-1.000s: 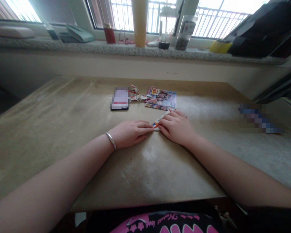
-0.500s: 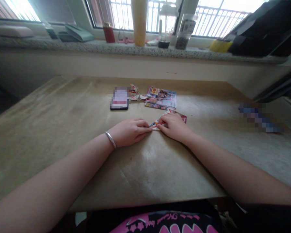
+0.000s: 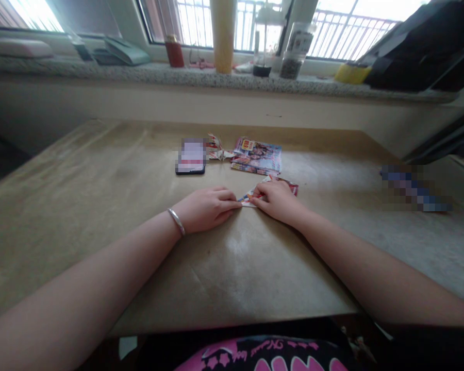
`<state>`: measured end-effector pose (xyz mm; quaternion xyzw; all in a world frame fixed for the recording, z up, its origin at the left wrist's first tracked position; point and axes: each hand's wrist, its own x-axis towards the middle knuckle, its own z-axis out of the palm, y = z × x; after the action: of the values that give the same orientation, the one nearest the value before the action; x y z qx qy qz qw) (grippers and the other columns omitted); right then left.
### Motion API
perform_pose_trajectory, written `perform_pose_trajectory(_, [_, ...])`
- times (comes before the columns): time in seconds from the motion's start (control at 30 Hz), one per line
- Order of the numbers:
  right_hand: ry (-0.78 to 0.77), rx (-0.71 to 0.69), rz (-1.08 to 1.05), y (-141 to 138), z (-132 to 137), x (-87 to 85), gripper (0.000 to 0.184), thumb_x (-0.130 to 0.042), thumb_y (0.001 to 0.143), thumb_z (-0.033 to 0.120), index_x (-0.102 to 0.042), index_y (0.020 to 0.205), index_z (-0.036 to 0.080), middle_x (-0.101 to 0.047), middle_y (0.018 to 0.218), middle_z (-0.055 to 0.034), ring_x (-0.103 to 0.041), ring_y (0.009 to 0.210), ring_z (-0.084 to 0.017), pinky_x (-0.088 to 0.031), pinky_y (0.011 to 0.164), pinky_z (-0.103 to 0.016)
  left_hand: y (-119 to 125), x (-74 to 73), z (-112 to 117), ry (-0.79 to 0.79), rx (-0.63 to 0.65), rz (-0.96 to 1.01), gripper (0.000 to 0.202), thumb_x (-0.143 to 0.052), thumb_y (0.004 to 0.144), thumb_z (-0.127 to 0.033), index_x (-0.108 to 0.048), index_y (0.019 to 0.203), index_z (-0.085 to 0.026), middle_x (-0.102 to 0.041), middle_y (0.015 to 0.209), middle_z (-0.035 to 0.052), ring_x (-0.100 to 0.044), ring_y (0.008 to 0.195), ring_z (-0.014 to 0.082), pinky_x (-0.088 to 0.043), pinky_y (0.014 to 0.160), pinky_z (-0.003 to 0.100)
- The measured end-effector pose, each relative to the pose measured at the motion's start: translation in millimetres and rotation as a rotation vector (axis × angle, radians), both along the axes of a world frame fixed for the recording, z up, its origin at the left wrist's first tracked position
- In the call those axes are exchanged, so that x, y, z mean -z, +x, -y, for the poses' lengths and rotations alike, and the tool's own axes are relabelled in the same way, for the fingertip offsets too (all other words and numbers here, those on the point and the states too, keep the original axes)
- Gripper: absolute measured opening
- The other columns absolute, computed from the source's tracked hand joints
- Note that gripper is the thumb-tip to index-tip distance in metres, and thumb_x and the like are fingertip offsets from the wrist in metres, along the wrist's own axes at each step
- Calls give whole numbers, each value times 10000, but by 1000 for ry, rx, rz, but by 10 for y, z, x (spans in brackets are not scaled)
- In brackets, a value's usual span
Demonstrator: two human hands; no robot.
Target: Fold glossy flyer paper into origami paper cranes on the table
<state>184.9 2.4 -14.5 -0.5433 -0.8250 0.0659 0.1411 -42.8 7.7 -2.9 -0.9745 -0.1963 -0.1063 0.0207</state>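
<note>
A small folded piece of colourful printed paper (image 3: 290,186) lies on the tan table (image 3: 100,206), mostly hidden under my fingers. My left hand (image 3: 206,208), with a silver bangle on the wrist, presses its curled fingertips on the paper's left corner. My right hand (image 3: 278,201) has its fingers bent and pinched on the paper's middle, holding it down. The two hands nearly touch.
Behind my hands lie a phone (image 3: 192,157), a crumpled paper scrap (image 3: 217,149) and a stack of printed paper sheets (image 3: 258,155). A blurred object (image 3: 413,188) rests at the right. The stone sill (image 3: 216,77) carries cups, jars and a yellow column.
My right hand has curled in from lying flat and drawn slightly back, and a red edge of the paper now shows beyond it. The left hand has barely moved.
</note>
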Motion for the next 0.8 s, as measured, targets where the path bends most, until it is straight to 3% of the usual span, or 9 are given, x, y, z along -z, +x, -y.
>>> perform_pose_trajectory(0.8, [-11,29,-23,-6,13,-7,206,-559,823,376,-644,760,199,-697,811,-49,-587,785,-195,-342,717,-301,59,-18,-29,30,37,11,290,-440,918,-201,-631,1137,-205,-630,985,72,-546,871,165,-471,798,277])
